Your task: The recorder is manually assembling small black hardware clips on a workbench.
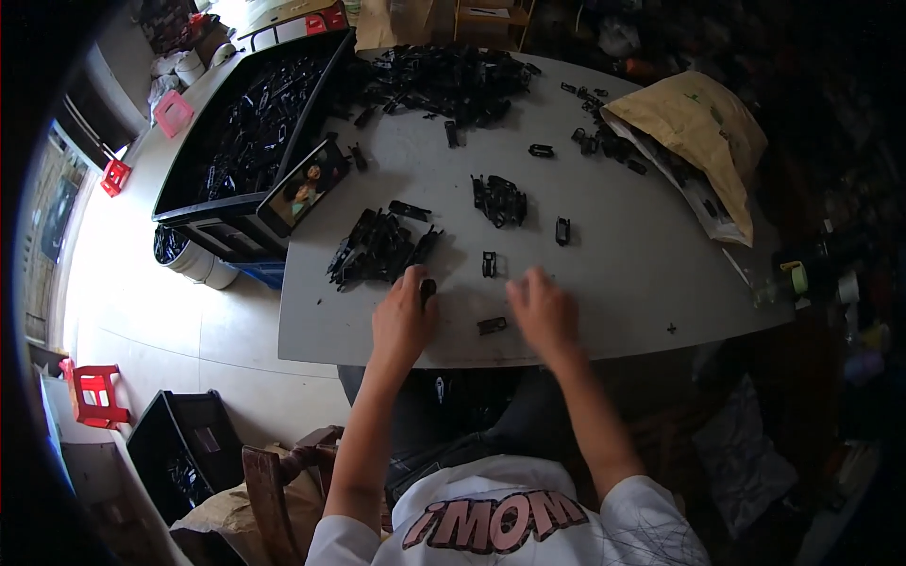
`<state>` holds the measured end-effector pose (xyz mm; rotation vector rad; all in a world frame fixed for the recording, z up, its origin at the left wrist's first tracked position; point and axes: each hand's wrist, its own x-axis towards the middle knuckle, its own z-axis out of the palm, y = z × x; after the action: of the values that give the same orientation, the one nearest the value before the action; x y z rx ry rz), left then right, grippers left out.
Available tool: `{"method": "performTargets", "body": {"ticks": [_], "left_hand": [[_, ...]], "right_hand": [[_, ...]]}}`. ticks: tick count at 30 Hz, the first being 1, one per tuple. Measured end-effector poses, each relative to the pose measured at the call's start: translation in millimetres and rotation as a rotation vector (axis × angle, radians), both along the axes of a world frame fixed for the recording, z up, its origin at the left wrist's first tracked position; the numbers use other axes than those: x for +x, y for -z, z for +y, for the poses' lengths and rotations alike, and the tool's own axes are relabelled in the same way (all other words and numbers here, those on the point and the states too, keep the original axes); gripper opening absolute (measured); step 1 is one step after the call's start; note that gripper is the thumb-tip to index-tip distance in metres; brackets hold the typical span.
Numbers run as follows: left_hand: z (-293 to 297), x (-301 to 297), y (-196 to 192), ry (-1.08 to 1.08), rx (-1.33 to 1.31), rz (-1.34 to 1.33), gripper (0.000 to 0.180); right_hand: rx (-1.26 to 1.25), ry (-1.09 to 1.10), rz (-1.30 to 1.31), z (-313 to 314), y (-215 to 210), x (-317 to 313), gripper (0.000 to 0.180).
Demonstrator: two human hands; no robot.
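Left hand [401,321] pinches a small black plastic part [427,290]; right hand [545,311], blurred, grip unclear, hovers beside another black part [492,325] on the tabletop [613,274].

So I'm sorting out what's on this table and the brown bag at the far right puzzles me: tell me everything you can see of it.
The brown paper bag lies on its side at the table's far right corner, its mouth facing left. It looks like crumpled kraft paper with a paler printed lining or sheet showing along its lower edge. Small black plastic parts spill from the mouth onto the grey tabletop. It overhangs the table's right rim slightly. Neither hand touches it; both are at the near edge.
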<state>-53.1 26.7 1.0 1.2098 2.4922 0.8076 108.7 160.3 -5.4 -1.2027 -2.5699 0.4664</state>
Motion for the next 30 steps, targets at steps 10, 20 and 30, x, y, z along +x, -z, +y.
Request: {"method": "performTargets", "body": {"ticks": [10,20,30], "left_hand": [[-32,15,29,0.005,0.581,-0.663,0.034],[-45,21,6,0.108,0.329,-0.422,0.029],[-49,18,6,0.132,0.331,-0.46,0.028]], "right_hand": [[0.053,0.057,0.316,106,25,4,0.039],[-0.239,-0.06,0.529,28,24,53,0.028],[0.029,-0.491,0.293,-3,-11,30,0.03]]}}
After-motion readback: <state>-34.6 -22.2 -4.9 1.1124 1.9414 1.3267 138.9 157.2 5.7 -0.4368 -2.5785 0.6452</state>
